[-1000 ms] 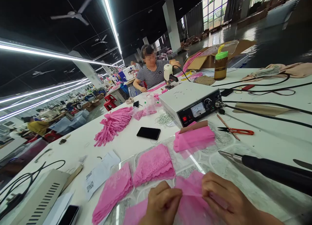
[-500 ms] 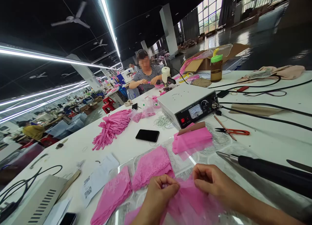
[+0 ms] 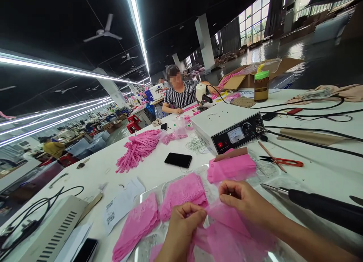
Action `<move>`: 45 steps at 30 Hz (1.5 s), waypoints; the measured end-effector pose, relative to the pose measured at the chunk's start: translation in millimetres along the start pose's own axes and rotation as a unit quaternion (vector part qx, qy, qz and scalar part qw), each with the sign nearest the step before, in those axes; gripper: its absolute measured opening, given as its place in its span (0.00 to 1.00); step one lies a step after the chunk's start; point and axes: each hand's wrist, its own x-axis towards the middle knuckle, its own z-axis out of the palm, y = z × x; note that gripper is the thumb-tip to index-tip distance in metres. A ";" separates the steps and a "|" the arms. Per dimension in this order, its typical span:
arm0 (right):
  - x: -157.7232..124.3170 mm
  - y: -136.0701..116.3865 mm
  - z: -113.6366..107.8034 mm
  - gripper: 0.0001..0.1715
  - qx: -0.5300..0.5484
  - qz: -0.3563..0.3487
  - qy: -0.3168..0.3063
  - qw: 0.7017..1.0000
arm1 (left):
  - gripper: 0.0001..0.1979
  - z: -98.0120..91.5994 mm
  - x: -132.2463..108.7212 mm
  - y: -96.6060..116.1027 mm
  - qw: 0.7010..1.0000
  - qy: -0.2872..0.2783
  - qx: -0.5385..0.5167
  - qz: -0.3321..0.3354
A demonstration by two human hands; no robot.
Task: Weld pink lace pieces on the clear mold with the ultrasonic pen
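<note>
Between my two hands hangs a sheer pink mesh fabric piece (image 3: pixel 227 231), its upper edge pinched on both sides. My left hand (image 3: pixel 187 220) is closed, thumb against forefinger, on one part of it. Slightly higher, my right hand (image 3: pixel 236 197) pinches another part. Just beyond my left hand lies a stack of pink lace pieces (image 3: pixel 184 192), with a second lace stack (image 3: pixel 137 228) to its left. A folded pile of plain pink fabric (image 3: pixel 234 167) sits beyond my right hand, a brown strip on top.
A black-handled pointed tool (image 3: pixel 317 201) lies right of my right arm, near orange thread snips (image 3: pixel 286 161). Behind are a control box with a dial (image 3: pixel 235 135), a phone (image 3: pixel 178 160) and a bundle of pink strips (image 3: pixel 138 148). Across the table sits a co-worker (image 3: pixel 181 92).
My right hand has shifted slightly left and up, and the mesh is now spread with more of it showing. The view has turned a little left. The co-worker's one arm now reaches out sideways.
</note>
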 end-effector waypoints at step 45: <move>2.0 -22.5 -13.0 0.08 -0.027 0.053 -0.058 0.997 | 0.17 11.6 -8.7 6.3 0.998 0.010 -0.058 -0.033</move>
